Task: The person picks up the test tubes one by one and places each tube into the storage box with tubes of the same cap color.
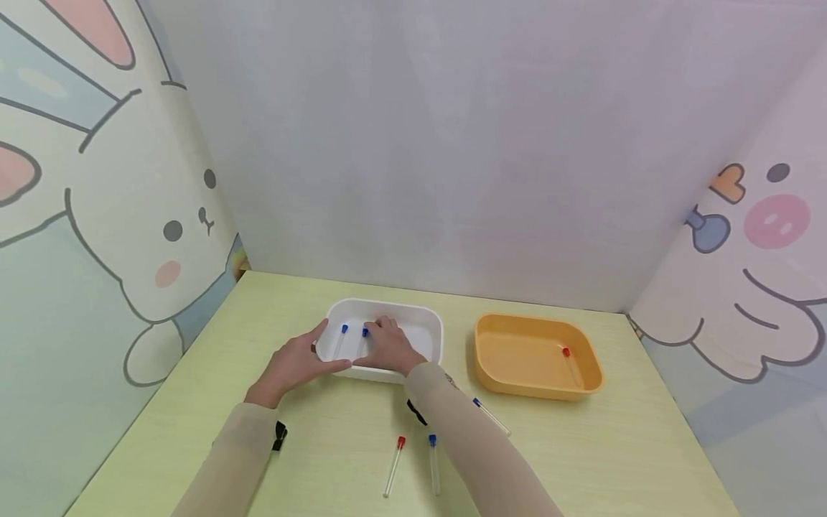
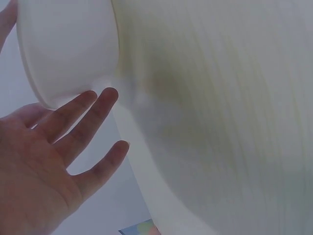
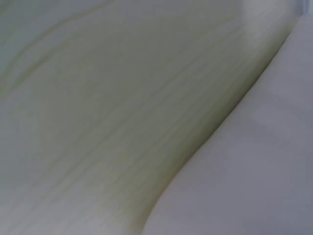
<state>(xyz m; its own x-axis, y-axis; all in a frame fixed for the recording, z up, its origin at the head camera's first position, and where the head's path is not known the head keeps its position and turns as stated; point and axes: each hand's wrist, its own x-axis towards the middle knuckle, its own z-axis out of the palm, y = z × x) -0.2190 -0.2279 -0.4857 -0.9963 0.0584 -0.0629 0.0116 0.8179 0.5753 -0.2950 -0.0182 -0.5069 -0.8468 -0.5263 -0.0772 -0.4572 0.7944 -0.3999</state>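
A white tray (image 1: 423, 323) stands toward the back of the table, with a blue-capped test tube (image 1: 340, 340) lying in its left part. My left hand (image 1: 298, 365) is at the tray's front left corner, thumb along the front wall and the other fingers at the left side. In the left wrist view, those fingers are spread and mostly straight, against or close to the tray's outer wall. My right hand (image 1: 390, 348) reaches into the tray, thumb and index finger around a second blue-capped tube (image 1: 365, 332). Whether they pinch it is hidden. The right wrist view shows no fingers.
Right of the white tray stands an orange tray (image 1: 517, 352) with a red-capped tube (image 1: 570, 365) inside. Nearer on the table lie a red-capped tube (image 1: 394, 467) and a blue-capped tube (image 1: 434, 465). Another blue-capped tube (image 1: 492, 416) lies beside my right sleeve.
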